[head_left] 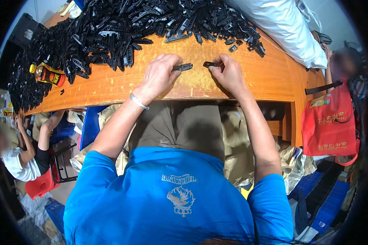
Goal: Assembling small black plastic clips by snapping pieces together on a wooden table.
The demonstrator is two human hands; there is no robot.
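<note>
Above the near edge of the wooden table, my left hand (pixel 161 74) pinches a small, long black plastic clip part (pixel 186 66) between thumb and fingers. Its outer end points toward my other hand and shows a paler slot or shine. My right hand (pixel 231 74) is closed on a second, darker black plastic part (pixel 208 64), only the tip of which shows. The two parts face each other with a small gap between them. Beyond my hands lies a large heap of similar black plastic parts (pixel 122 30), spread along the far side and down the left.
The table (pixel 270 77) has a worn top. A bottle (pixel 47 75) with a yellow cap lies by the heap at left. A white sack (pixel 286 28) rests at far right, above a red bag (pixel 329 118) hanging from the edge. People sit at both sides.
</note>
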